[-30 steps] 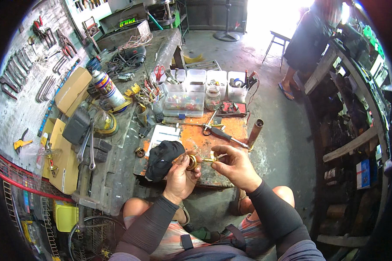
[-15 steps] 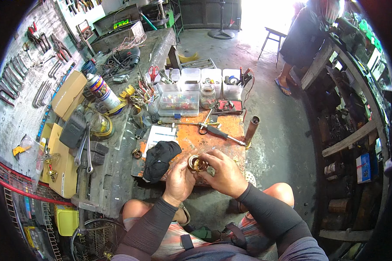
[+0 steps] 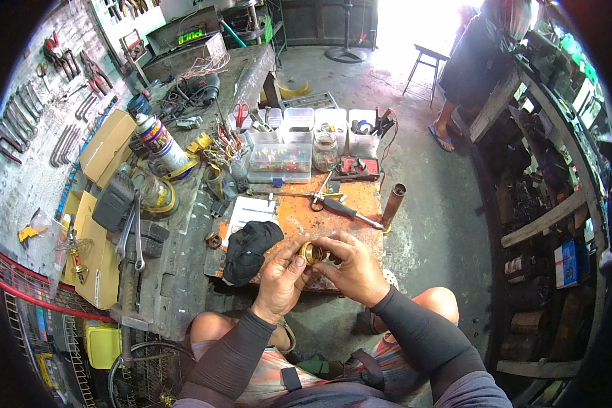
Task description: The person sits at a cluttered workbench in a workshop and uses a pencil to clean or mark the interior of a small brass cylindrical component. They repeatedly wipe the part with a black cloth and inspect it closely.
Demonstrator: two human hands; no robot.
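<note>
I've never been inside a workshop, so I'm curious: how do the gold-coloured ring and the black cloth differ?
The ring is shiny and gold-coloured; the cloth is dull black. The ring looks much smaller than the cloth. The ring is held up in the left hand, while the cloth lies crumpled on the orange table.

Snug charcoal arm sleeves (image 3: 232, 352), grey shirt (image 3: 333, 399), pale shorts (image 3: 396, 353) with reddish streaks
</note>
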